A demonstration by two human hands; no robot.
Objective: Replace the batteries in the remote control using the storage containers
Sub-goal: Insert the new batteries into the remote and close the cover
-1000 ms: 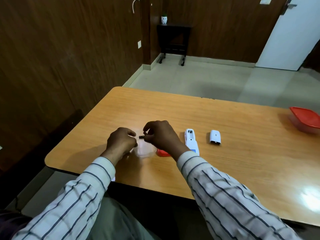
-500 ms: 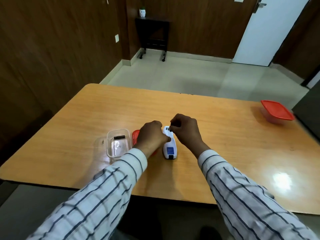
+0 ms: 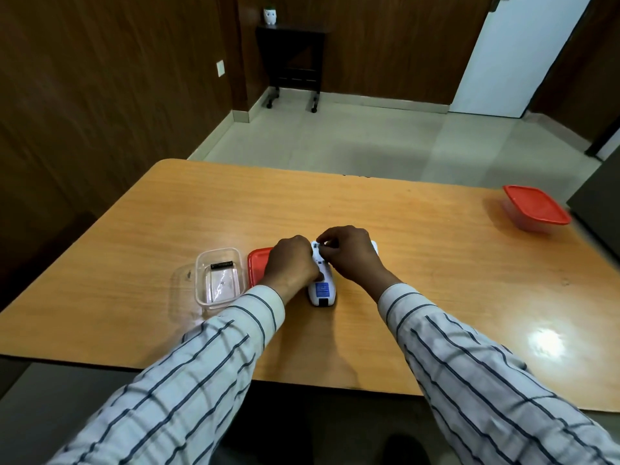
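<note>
In the middle of the wooden table point(image 3: 419, 263), your two hands meet over the white remote control point(image 3: 321, 287), which lies back-up with its length running near to far. Your left hand point(image 3: 292, 263) is curled against the remote's left side, fingers folded in and bracing it; whether it truly grips the body is hidden by the knuckles. Your right hand point(image 3: 349, 255) arches over the far end of the remote, thumb and forefinger pressed together at the open battery bay. Something small and dark sits at the fingertips there, too small to name with certainty. The near end of the remote shows a blue label and a dark patch.

Just left of your left hand a red lid point(image 3: 257, 268) lies flat on the table, partly hidden behind the hand. Left of that stands an open clear plastic container point(image 3: 219, 275) with one black battery point(image 3: 221, 264) lying at its far end. A small white piece point(image 3: 374, 246) peeks out beyond your right hand.

Far off to the right, near the table's edge, a second container with a red lid point(image 3: 535, 208) stands closed. Your striped sleeves point(image 3: 469, 364) reach in from the near edge.
</note>
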